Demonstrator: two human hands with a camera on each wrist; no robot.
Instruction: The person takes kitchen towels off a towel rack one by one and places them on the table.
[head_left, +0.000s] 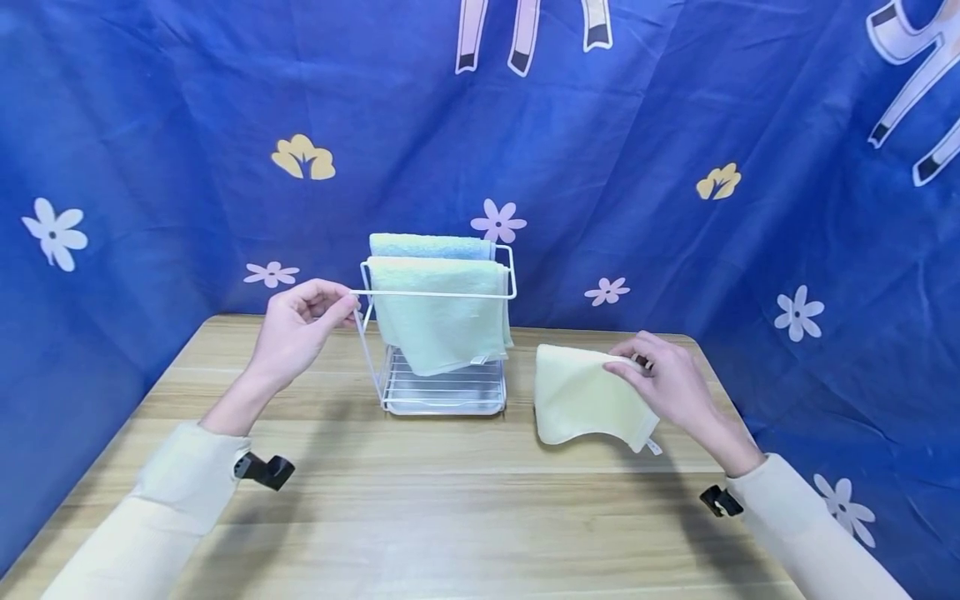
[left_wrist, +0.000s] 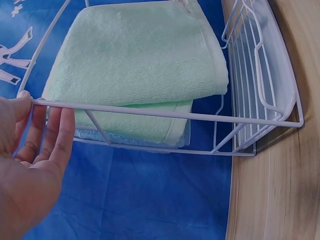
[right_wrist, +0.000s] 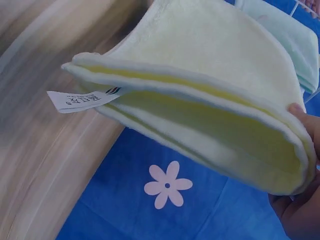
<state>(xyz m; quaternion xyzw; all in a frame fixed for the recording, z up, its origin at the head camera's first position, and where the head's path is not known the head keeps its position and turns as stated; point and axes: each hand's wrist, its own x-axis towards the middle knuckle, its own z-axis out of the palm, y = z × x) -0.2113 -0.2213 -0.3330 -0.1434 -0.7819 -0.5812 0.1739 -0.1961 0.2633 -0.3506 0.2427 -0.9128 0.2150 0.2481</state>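
A white wire rack (head_left: 427, 294) stands on the table with a light green towel (head_left: 442, 321) and, behind it, a light blue towel (head_left: 431, 246) draped over its upper bars. My left hand (head_left: 303, 325) pinches the rack's top front left corner between thumb and fingers; the left wrist view shows the fingertips (left_wrist: 65, 117) against the bar. To the right of the rack, my right hand (head_left: 667, 379) pinches the top right part of a folded pale yellow towel (head_left: 585, 396). In the right wrist view its layers gape at the side, and a white tag (right_wrist: 77, 101) sticks out.
A shallow white tray (head_left: 446, 407) sits at the rack's base under a wire grid. The wooden table (head_left: 450, 517) reaches back to a blue patterned curtain (head_left: 420, 108), which also hangs along both sides. Black wrist devices (head_left: 264, 471) are strapped over the sleeves.
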